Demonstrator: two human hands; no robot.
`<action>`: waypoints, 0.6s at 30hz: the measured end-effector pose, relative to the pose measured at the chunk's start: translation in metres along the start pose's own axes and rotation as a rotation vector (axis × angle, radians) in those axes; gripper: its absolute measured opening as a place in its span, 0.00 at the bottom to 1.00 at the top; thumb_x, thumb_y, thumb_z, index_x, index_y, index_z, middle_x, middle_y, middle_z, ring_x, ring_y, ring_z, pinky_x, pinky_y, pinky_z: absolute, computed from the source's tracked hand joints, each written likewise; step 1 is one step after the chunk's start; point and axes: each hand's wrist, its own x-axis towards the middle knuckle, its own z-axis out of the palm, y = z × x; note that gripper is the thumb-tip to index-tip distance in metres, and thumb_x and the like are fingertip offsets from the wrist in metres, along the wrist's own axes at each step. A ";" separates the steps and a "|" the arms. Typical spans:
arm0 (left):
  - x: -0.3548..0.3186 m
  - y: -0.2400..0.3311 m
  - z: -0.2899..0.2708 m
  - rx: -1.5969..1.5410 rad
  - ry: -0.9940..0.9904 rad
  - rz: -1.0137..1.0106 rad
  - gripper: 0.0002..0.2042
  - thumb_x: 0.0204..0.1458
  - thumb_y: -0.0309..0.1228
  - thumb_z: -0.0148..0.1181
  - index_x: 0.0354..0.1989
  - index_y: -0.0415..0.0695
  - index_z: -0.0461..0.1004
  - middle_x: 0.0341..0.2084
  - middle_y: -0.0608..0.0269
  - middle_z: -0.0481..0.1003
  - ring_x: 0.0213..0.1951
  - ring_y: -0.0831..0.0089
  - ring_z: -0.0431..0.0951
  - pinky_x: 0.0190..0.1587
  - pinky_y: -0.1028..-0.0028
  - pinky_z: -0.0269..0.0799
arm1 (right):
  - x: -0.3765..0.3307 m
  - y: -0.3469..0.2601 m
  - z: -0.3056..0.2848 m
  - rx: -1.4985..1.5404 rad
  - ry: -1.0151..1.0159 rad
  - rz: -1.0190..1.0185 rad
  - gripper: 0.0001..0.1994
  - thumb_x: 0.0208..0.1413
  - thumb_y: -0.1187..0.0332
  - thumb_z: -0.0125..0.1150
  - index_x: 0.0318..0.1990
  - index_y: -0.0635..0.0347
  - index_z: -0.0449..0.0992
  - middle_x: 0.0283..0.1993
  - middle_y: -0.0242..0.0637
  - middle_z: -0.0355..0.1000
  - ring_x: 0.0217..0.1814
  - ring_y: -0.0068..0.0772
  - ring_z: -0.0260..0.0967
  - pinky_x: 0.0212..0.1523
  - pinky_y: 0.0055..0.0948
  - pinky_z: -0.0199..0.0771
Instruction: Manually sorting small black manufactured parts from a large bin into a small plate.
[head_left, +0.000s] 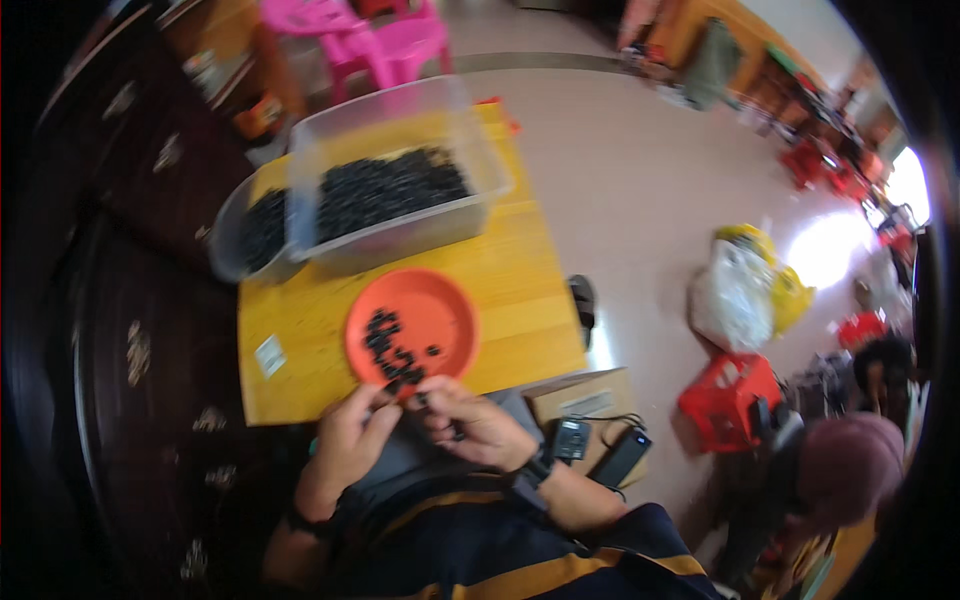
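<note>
An orange-red plastic plate lies near the front edge of a yellow wooden table. Small black pieces are scattered over its left and near side. My left hand is closed at the plate's near rim, thumb and fingers pinched together; what they hold, if anything, is too small to name. Beside it, my right hand is closed with a small black piece at its fingertips. Another dark bit shows under its curled fingers. The two hands' fingertips are close together.
Behind the plate, a large clear plastic bin and a smaller round tub hold many black pieces. A white paper slip lies on the table. Right of me are a cardboard box with black devices, a red crate and a person.
</note>
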 end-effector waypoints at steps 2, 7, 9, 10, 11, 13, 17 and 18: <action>0.001 0.000 0.001 -0.003 0.012 -0.005 0.06 0.54 0.30 0.57 0.31 0.40 0.71 0.22 0.55 0.75 0.24 0.61 0.78 0.27 0.67 0.70 | 0.001 -0.002 -0.003 0.021 -0.020 0.014 0.08 0.62 0.66 0.57 0.48 0.52 0.71 0.44 0.29 0.69 0.30 0.14 0.59 0.28 0.14 0.60; -0.006 0.000 -0.006 0.058 -0.039 -0.013 0.09 0.54 0.33 0.60 0.35 0.40 0.72 0.21 0.58 0.75 0.24 0.64 0.77 0.27 0.70 0.70 | 0.007 0.006 -0.002 0.030 -0.040 0.058 0.08 0.62 0.67 0.57 0.47 0.52 0.71 0.42 0.28 0.71 0.31 0.14 0.61 0.28 0.13 0.61; -0.008 -0.001 -0.006 0.070 -0.069 -0.015 0.10 0.54 0.33 0.60 0.38 0.40 0.72 0.21 0.59 0.73 0.24 0.67 0.76 0.28 0.72 0.69 | 0.008 0.008 -0.001 0.027 -0.009 0.063 0.07 0.63 0.66 0.57 0.46 0.52 0.71 0.39 0.26 0.71 0.30 0.13 0.61 0.28 0.13 0.61; -0.008 -0.004 -0.004 0.107 -0.070 0.021 0.11 0.54 0.34 0.61 0.39 0.40 0.73 0.21 0.59 0.74 0.24 0.65 0.77 0.28 0.71 0.70 | 0.008 0.008 -0.001 0.030 -0.007 0.066 0.07 0.63 0.66 0.57 0.46 0.52 0.71 0.39 0.26 0.71 0.30 0.13 0.61 0.28 0.13 0.61; -0.008 -0.005 -0.002 0.143 -0.072 0.056 0.12 0.53 0.36 0.62 0.39 0.41 0.73 0.22 0.59 0.75 0.24 0.64 0.77 0.28 0.70 0.70 | 0.008 0.009 -0.001 0.019 -0.011 0.071 0.06 0.62 0.66 0.57 0.45 0.52 0.71 0.38 0.25 0.70 0.29 0.13 0.61 0.28 0.13 0.61; -0.006 -0.002 0.000 0.132 -0.042 0.076 0.14 0.52 0.39 0.64 0.39 0.41 0.73 0.22 0.58 0.75 0.24 0.62 0.78 0.27 0.69 0.71 | 0.009 0.010 -0.001 0.009 -0.014 0.082 0.05 0.62 0.66 0.57 0.44 0.52 0.71 0.36 0.23 0.70 0.29 0.13 0.61 0.28 0.14 0.61; -0.005 0.000 0.000 0.115 -0.005 0.075 0.15 0.52 0.41 0.64 0.36 0.42 0.73 0.22 0.58 0.75 0.24 0.62 0.78 0.26 0.69 0.71 | 0.012 0.014 0.000 -0.018 0.012 0.090 0.05 0.62 0.66 0.58 0.42 0.52 0.71 0.33 0.21 0.69 0.29 0.12 0.61 0.28 0.13 0.61; -0.004 0.001 0.000 0.132 0.000 0.091 0.15 0.52 0.41 0.64 0.35 0.41 0.73 0.22 0.58 0.75 0.24 0.62 0.78 0.26 0.69 0.71 | 0.012 0.014 0.000 -0.021 0.011 0.086 0.05 0.62 0.66 0.58 0.42 0.52 0.71 0.33 0.21 0.68 0.29 0.12 0.61 0.28 0.13 0.61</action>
